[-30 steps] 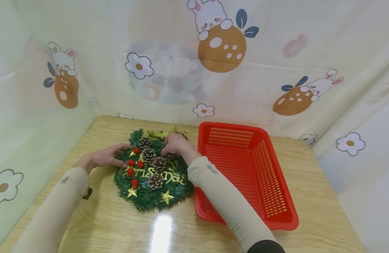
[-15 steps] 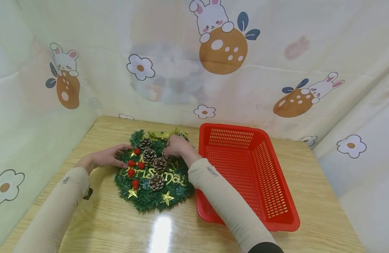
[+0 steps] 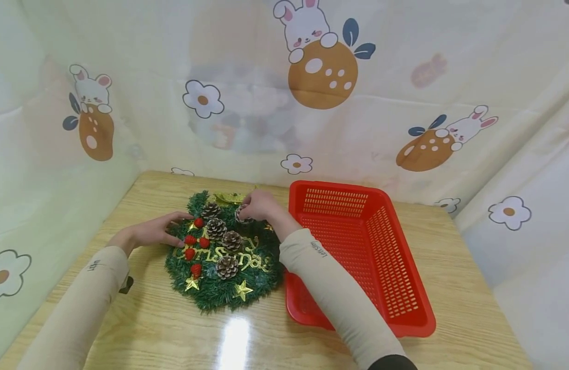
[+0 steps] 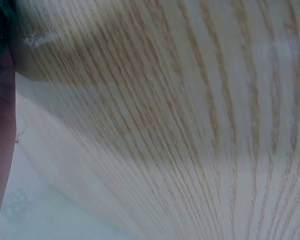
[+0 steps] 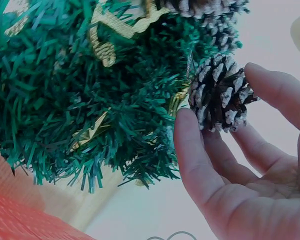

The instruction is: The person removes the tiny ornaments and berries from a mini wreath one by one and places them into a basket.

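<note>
A green tinsel wreath (image 3: 219, 295) lies on the table, bearing brown pine cones, red berries, gold stars and gold lettering. My right hand (image 3: 262, 205) pinches one white-tipped pine cone (image 5: 220, 95) between thumb and fingers, over the wreath's upper right part. In the right wrist view the cone is at the edge of the greenery; whether it is still attached cannot be told. My left hand (image 3: 152, 230) rests on the wreath's left edge with fingers spread and thumb beside the red berries (image 3: 190, 240). Only a sliver of it shows in the left wrist view.
A red plastic basket (image 3: 420, 280) with slotted walls stands right of the wreath, under my right forearm. A gold ribbon (image 3: 226, 198) sits at the wreath's top. The wooden table (image 3: 173, 334) meets a patterned curtain (image 3: 247, 128) at the back and sides.
My right hand has moved slightly up and away from the wreath's middle, bringing the pine cone with it. A gold star below that hand now shows. The left hand stays in place.
</note>
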The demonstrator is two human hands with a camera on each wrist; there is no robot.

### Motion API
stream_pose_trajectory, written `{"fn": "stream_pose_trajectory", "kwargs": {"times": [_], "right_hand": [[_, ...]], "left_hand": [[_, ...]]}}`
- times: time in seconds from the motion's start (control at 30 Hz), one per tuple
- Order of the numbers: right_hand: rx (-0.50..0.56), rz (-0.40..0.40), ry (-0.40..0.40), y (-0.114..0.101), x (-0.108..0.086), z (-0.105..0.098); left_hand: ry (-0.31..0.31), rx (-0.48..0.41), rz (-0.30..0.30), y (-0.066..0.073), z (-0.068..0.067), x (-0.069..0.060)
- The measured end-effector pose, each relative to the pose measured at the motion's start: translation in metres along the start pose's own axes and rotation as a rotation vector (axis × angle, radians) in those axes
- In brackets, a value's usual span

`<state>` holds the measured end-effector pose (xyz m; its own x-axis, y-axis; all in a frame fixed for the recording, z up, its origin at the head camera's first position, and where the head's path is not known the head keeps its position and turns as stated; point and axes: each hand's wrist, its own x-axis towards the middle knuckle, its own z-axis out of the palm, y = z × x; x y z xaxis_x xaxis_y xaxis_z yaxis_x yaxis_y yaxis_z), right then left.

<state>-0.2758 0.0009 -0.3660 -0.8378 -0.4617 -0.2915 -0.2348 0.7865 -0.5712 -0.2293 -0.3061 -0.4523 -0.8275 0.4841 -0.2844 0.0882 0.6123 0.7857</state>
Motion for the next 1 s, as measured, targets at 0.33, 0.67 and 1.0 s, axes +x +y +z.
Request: {"fn": "stream_pose_trajectory", "kwargs": {"times": [0.33,0.67,1.0], "right_hand": [[0.264,-0.006,0.021,0.000,-0.005,-0.009],[0.292,-0.050,0.040,-0.001,-0.015,-0.019],[0.314,-0.088,0.144,0.014,-0.029,-0.023]], "left_hand": [[-0.009,-0.005,0.002,0.000,-0.001,0.001],[-0.013,-0.004,-0.013,-0.001,-0.001,0.000],[-0.006,0.007,-0.001,0.003,-0.001,-0.001]]}}
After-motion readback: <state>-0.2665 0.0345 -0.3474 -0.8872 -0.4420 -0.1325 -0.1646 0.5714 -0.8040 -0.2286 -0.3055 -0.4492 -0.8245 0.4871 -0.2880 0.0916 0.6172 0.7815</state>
